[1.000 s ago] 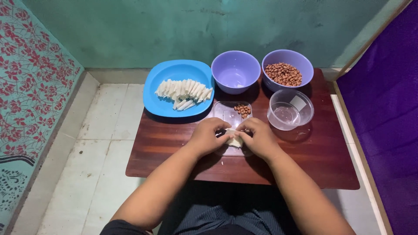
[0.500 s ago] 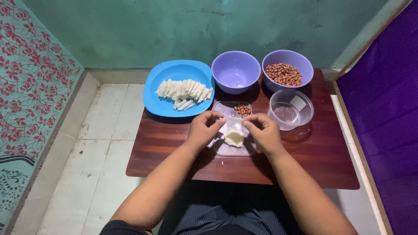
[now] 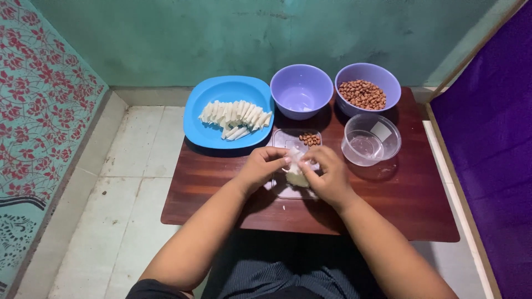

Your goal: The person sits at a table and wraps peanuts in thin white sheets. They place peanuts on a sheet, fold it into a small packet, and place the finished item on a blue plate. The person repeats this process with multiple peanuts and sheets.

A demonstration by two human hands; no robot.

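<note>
My left hand (image 3: 261, 168) and my right hand (image 3: 328, 174) meet over a clear flat lid (image 3: 288, 141) at the middle of the low wooden table (image 3: 399, 205). Both pinch a small white wrapper (image 3: 295, 164) between the fingertips, held just above the lid. A few peanuts (image 3: 309, 139) lie on the lid's far end. A blue plate (image 3: 221, 91) with a row of white rolled pieces (image 3: 235, 116) stands behind my left hand.
At the table's far edge stand an empty lilac bowl (image 3: 301, 90) and a lilac bowl of peanuts (image 3: 366, 88). A clear round container (image 3: 370, 139) sits to the right of my hands. A tiled floor lies left, a purple wall right.
My hands have lifted and parted slightly, and the white wrapper now shows between the fingertips instead of being covered by both hands.
</note>
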